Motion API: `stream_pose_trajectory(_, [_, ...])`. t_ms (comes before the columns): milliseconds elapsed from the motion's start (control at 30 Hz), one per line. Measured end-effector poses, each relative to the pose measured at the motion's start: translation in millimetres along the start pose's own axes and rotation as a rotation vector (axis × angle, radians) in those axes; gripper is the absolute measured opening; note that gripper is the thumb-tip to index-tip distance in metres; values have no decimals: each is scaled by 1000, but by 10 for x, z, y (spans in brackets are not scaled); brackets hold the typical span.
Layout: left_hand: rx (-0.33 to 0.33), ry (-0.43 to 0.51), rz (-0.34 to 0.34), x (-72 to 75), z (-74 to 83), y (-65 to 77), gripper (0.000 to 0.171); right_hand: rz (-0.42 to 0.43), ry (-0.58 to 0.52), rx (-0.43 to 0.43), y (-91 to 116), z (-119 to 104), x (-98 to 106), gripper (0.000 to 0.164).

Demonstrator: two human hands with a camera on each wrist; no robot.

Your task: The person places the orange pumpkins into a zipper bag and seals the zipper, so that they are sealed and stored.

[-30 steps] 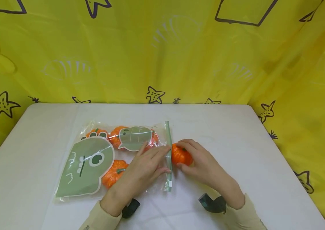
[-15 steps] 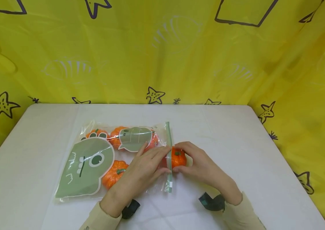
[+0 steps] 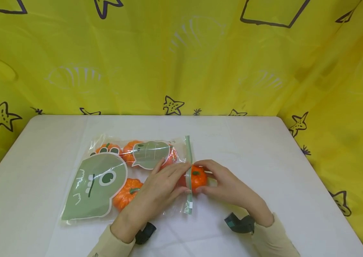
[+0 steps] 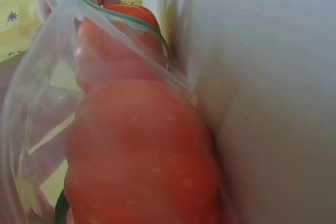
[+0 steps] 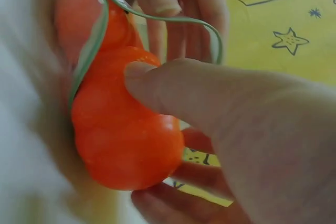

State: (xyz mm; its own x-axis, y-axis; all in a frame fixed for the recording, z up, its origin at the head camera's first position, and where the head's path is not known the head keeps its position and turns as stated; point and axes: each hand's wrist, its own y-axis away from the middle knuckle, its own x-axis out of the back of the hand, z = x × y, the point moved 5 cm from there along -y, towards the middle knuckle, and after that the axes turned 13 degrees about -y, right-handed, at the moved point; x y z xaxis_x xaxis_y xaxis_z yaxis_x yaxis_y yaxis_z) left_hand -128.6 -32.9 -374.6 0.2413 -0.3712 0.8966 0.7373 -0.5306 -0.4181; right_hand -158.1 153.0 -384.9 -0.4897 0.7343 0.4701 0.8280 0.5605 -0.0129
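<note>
A clear zip bag [image 3: 94, 194] printed with a green cartoon lies on the table, its green-edged mouth [image 3: 188, 146] facing right. Inside are several orange toy pumpkins [image 3: 126, 195]. My left hand [image 3: 157, 185] lies over the bag's right part and grips the mouth at its edge. My right hand [image 3: 227, 182] holds a small toy pumpkin [image 3: 199, 179] by its sides, thumb nearest me, partly through the mouth. The right wrist view shows this pumpkin [image 5: 128, 140] between the lifted rims. In the left wrist view a bagged pumpkin [image 4: 142, 156] sits right behind it.
The white table [image 3: 245, 142] reaches back to a yellow curtain [image 3: 142, 53] with dark star drawings, which also hangs at both sides. Black wrist-worn cameras [image 3: 240, 223] sit under both forearms near the table's front.
My right hand has pushed the small pumpkin left into the bag's mouth and turned it so its green stem shows. The left hand and the bag have hardly moved.
</note>
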Motion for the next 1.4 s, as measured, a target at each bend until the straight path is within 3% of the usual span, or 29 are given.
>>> stream_pose_trajectory(233, [-13,-30,36,38,7,-1,67,37,-33,65,-56,-42,-63,60])
stream_pose_trajectory(567, [-22,-16,42,40,9,-7,64,31,-125,37,-11,11,30,37])
stream_pose_trajectory(833, [-41,-50,53,34,33,-5,64,62,-167,1,-57,5,-66,40])
stream_pose_trajectory(1000, [-28,-46,28,26,44,-6,67,96,-142,36,-94,-13,-138,40])
stream_pose_trajectory(1167, [-21,-47,23,35,46,-10,67,107,-152,20,-70,19,-80,34])
stream_pose_trajectory(1400, [-34,-72,37,49,48,-20,66,23,-164,-8,-38,22,-18,25])
